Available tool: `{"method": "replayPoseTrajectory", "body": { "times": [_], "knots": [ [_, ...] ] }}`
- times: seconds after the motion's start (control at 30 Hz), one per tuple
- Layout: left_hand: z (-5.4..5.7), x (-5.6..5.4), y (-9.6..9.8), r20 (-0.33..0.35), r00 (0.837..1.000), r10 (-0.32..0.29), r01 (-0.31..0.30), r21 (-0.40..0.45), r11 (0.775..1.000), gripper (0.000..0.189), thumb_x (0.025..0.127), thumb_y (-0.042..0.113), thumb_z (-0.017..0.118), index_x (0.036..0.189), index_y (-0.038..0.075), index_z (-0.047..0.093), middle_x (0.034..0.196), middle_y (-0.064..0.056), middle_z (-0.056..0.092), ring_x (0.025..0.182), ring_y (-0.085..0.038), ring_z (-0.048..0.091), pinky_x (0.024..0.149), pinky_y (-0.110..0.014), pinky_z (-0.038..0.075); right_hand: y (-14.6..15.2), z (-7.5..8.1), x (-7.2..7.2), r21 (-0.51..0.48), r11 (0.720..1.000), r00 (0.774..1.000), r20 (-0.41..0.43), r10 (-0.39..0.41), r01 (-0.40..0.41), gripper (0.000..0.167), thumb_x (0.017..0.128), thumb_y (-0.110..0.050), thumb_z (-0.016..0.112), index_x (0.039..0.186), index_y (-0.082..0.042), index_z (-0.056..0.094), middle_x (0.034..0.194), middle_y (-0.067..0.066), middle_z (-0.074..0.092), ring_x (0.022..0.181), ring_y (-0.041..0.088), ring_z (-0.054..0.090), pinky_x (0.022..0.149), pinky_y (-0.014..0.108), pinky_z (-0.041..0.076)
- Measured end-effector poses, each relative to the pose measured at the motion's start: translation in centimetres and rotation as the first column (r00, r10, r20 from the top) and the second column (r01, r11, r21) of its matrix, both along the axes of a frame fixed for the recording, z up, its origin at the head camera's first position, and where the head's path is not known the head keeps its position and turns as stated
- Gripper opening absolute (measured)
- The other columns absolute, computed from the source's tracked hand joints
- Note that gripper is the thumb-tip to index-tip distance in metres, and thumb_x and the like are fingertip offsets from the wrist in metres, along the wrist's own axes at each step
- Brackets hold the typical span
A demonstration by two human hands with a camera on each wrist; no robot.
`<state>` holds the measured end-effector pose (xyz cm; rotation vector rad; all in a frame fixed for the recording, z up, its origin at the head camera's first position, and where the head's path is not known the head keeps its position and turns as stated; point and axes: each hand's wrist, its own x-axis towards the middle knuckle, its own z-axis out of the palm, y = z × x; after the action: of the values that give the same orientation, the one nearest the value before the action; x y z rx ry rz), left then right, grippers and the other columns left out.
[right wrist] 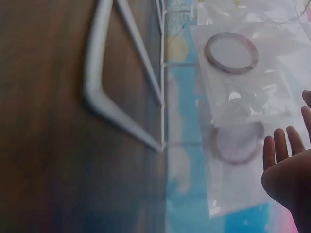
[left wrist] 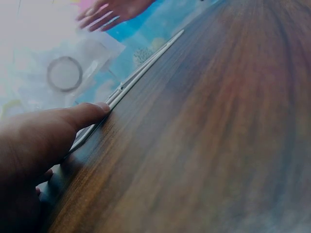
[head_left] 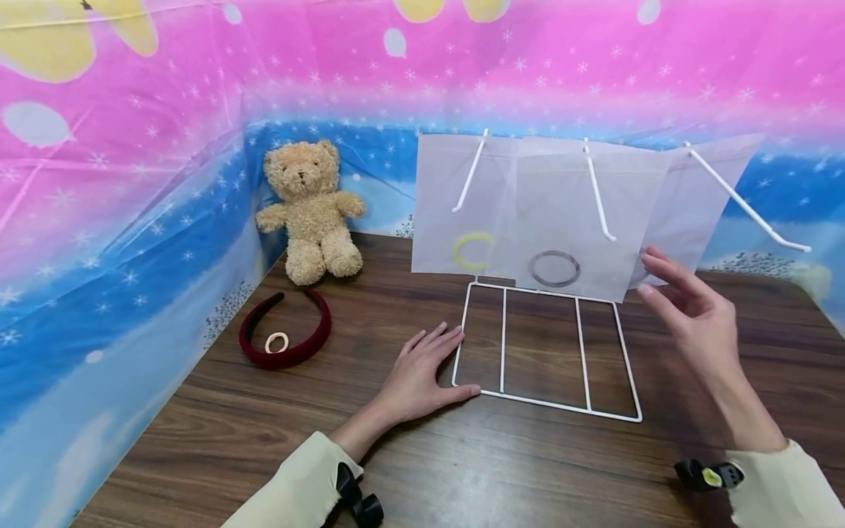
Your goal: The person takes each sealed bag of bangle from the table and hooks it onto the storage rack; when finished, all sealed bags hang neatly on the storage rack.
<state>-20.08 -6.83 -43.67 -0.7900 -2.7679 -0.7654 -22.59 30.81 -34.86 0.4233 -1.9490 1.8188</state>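
My left hand (head_left: 422, 378) rests on the table, its fingers straight, touching the left front corner of a white wire rack base (head_left: 546, 404). In the left wrist view the thumb (left wrist: 90, 115) lies against the wire. Frosted plastic bags hang on the rack's white hooks: a left bag (head_left: 436, 205) with a yellow ring (head_left: 455, 253), a middle bag (head_left: 561, 198) with a dark ring (head_left: 554, 284), and a right bag (head_left: 706, 176). Beside the right bag hovers my right hand (head_left: 703, 323), fingers extended. Another ring (right wrist: 235, 161) shows through a bag in the right wrist view.
A teddy bear (head_left: 315, 213) sits against the patterned cloth backdrop (head_left: 172, 183) at the back left. In front of it lies a dark red headband (head_left: 290, 358) around a small pale ring (head_left: 269, 343). The table (head_left: 528, 469) is dark wood.
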Motion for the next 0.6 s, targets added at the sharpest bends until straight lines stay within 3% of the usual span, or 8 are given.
{"method": "replayPoseTrajectory", "body": {
  "times": [0.13,0.27,0.47,0.6],
  "knots": [
    [0.0,-0.2,-0.1,-0.004,1.000,-0.006,0.006,0.006,1.000,0.089,0.081,0.064,0.067,0.148,0.010,0.044,0.152,-0.001,0.041,0.144,-0.021,0.026,0.115,-0.047,0.017,2.1,-1.0,2.2,0.189,0.974,0.987,0.073,-0.141,0.126,0.046,0.091,0.000,0.067,0.135,0.001,0.057,0.141,0.008,0.054,0.117,0.011,0.058,0.085,0.013,0.046],
    [0.0,-0.3,-0.6,-0.011,1.000,-0.009,0.009,0.010,1.000,0.089,0.081,0.063,0.068,0.148,0.009,0.045,0.151,-0.002,0.042,0.144,-0.023,0.027,0.114,-0.048,0.018,3.5,-2.0,4.3,0.373,0.910,0.963,0.121,-0.241,0.181,0.047,0.094,-0.012,0.066,0.140,-0.009,0.055,0.136,-0.003,0.059,0.114,0.004,0.057,0.083,0.009,0.044],
    [-0.1,-0.3,-1.4,-0.016,1.000,0.002,-0.002,0.019,1.000,0.088,0.082,0.063,0.068,0.148,0.009,0.045,0.151,-0.002,0.042,0.144,-0.024,0.028,0.114,-0.049,0.018,4.3,-3.0,5.7,0.437,0.886,0.944,0.200,-0.262,0.154,0.048,0.097,-0.024,0.064,0.143,-0.017,0.053,0.129,-0.005,0.061,0.109,0.000,0.057,0.080,0.008,0.043],
    [0.1,-0.4,-2.0,-0.027,1.000,0.011,-0.010,0.029,1.000,0.088,0.081,0.062,0.069,0.147,0.008,0.046,0.151,-0.003,0.043,0.143,-0.025,0.029,0.113,-0.050,0.019,4.2,-3.2,5.7,0.514,0.845,0.948,0.171,-0.268,0.146,0.047,0.097,-0.027,0.063,0.143,-0.020,0.053,0.124,-0.004,0.061,0.106,-0.003,0.056,0.079,0.006,0.042]
  ]
}}
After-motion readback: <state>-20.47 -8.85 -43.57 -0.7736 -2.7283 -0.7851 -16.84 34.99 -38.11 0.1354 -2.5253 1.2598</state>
